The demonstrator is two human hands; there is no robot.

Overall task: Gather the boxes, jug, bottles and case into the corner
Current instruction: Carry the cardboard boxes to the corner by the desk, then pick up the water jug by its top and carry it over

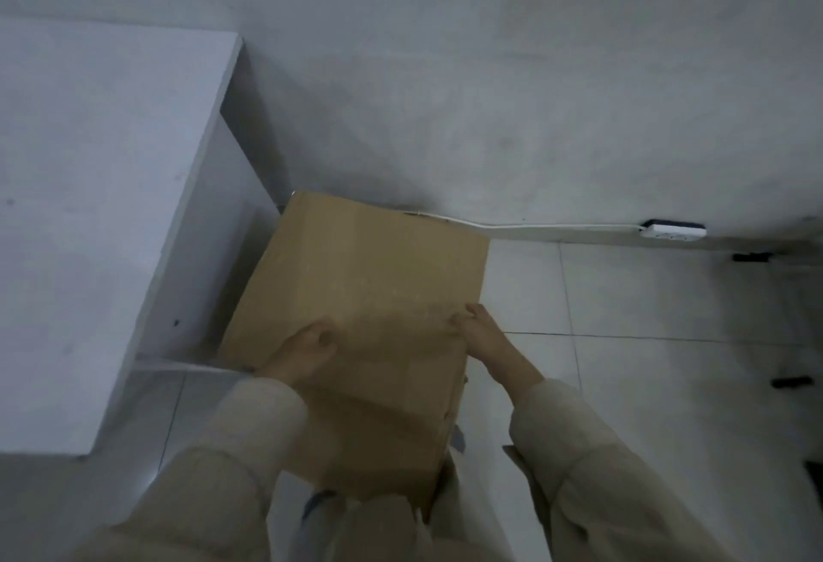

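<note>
A large brown cardboard box [365,276] stands on the floor in the corner, between the white table and the wall. Both of my hands rest on its closed top near the front edge. My left hand [303,352] lies on the left side with the fingers curled onto the cardboard. My right hand [485,334] presses the right side, fingertips bent on the top face. The box's far edge touches or nearly touches the wall. No jug, bottle or case is in view.
A white table [89,205] fills the left side, its leg panel right beside the box. A white cable [534,226] runs along the wall base to a power strip [673,230]. Pale floor tiles [645,339] spread to the right, with small dark objects [788,381] at the far right.
</note>
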